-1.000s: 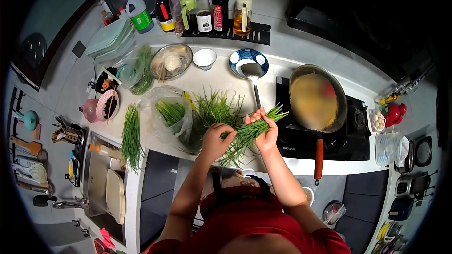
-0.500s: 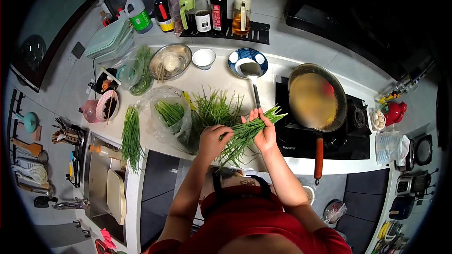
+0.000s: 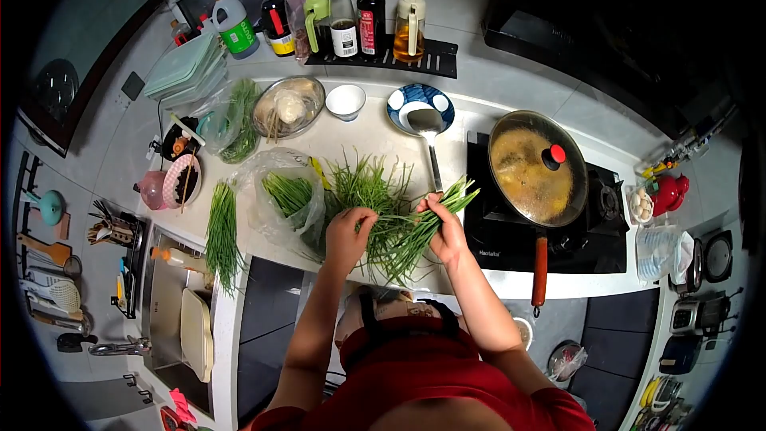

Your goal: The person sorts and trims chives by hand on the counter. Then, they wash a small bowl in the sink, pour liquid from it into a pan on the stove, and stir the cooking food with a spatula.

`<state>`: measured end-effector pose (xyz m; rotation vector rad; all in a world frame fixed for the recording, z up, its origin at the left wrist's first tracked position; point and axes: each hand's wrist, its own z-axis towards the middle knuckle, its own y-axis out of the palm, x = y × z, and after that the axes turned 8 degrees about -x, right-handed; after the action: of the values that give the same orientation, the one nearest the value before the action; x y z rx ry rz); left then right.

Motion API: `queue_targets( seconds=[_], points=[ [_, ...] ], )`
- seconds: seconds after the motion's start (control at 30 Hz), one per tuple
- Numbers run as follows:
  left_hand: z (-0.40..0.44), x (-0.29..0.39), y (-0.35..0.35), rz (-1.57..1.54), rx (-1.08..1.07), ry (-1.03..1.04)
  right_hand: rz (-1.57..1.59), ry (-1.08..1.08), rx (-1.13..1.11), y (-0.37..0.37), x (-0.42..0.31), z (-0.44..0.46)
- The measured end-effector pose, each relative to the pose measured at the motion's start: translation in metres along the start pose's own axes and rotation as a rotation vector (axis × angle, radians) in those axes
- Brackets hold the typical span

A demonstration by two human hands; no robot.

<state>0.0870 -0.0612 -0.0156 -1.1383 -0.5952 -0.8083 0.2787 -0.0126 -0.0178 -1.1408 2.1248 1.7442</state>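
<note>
Gripping a slim bunch of long green stalks (image 3: pixel 408 249) in the head view, the right hand (image 3: pixel 447 231) curls its fingers around the paler ends, which point to one o'clock. The left hand (image 3: pixel 349 233) has fingertips drawn together beside the leaves; I cannot tell whether they pinch a strand. From it, a clear plastic bag (image 3: pixel 252 206) of stalks lies at ten o'clock, a dark-green bundle (image 3: pixel 223 231) at nine. From the right hand, a loose green heap (image 3: pixel 365 182) sits at ten, a glass-lidded frying pan (image 3: pixel 527 191) at two.
</note>
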Motion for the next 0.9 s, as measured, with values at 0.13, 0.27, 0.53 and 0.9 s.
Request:
queue_targets(
  seconds=[0.13,0.27,0.53,0.9],
  points=[
    [0.000,-0.002,-0.001,-0.010,-0.008,-0.027,-0.111,0.002,0.059,0.001,0.002,0.000],
    [0.002,0.006,-0.007,0.088,-0.140,-0.032,-0.165,-0.002,0.130,0.000,0.003,0.001],
    [0.004,0.014,-0.003,0.176,-0.086,0.116,-0.124,-0.028,0.150,0.001,0.004,0.004],
    [0.009,0.012,0.014,0.299,0.225,0.008,-0.021,-0.016,0.151,0.000,0.021,0.004]
  ],
)
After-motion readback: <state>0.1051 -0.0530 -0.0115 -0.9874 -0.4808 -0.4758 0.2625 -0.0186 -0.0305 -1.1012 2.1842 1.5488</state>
